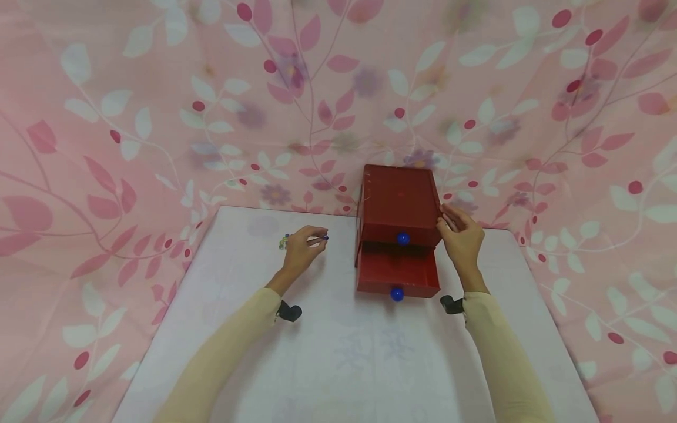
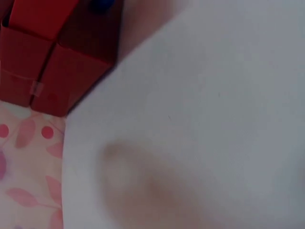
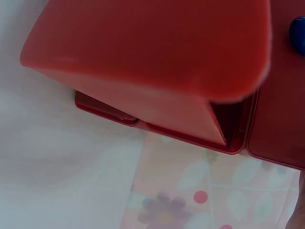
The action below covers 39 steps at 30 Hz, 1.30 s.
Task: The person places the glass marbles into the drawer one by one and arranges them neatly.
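Note:
My left hand is over the table, pinching a small dark blue bead-like ball between thumb and fingertips. Just left of it lies a small cluster of green, yellow and blue beads. In the left wrist view a blurred finger shows, while the ball is hidden. To the right stands a red two-drawer cabinet. Its lower drawer is pulled out; the upper one is closed. My right hand rests its fingertips against the cabinet's right side. The right wrist view shows the projecting drawer up close.
Blue round knobs stick out from the drawer fronts. The white-covered table backs onto a pink floral cloth. Black wrist cameras jut inward from both sleeves.

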Each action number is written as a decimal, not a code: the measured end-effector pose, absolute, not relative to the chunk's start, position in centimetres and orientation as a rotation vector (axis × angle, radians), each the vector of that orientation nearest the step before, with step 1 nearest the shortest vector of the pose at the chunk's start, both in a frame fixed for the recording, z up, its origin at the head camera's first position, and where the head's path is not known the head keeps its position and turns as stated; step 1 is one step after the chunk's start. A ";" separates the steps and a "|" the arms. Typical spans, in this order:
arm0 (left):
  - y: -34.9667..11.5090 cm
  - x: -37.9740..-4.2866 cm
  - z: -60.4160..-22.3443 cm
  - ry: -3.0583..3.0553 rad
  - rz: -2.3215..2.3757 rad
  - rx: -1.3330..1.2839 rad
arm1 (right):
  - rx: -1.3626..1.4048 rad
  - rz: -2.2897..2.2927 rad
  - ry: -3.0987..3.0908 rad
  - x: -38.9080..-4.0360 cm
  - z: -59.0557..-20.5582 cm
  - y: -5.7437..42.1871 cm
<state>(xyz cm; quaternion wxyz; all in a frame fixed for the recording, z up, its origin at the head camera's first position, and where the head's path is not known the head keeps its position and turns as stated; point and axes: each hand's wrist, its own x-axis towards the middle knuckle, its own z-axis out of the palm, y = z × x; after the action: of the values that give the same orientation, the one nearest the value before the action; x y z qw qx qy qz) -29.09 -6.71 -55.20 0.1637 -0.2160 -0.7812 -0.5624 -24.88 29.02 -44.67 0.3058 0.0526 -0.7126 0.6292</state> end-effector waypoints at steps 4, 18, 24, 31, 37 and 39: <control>-5.7 -28.8 -54.5 -2.186 -1.656 -0.654 | 0.142 1.671 -1.880 -25.0 -44.8 29.0; -2.5 -25.5 -49.8 -2.123 -1.741 -0.892 | 0.154 1.658 -1.869 -25.0 -44.8 29.0; -1.1 -26.2 -51.2 -2.106 -1.783 -0.952 | 0.154 1.659 -1.865 -25.1 -44.8 29.1; 0.2 -26.6 -51.8 -2.190 -1.705 -1.046 | 0.159 1.658 -1.861 -25.1 -44.7 29.1; 1.2 -26.3 -51.6 -2.203 -1.590 -1.192 | 0.159 1.668 -1.859 -25.0 -44.6 29.0; 1.5 -26.1 -51.6 -2.222 -1.553 -1.240 | 0.157 1.669 -1.860 -25.0 -44.7 29.0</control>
<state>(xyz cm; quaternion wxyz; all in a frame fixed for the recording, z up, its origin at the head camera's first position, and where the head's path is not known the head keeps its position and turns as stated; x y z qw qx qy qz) -26.07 1.48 -51.64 0.0800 -0.4146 -0.7430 -0.5193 -25.03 29.01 -44.66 0.3135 0.0597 -0.7054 0.6329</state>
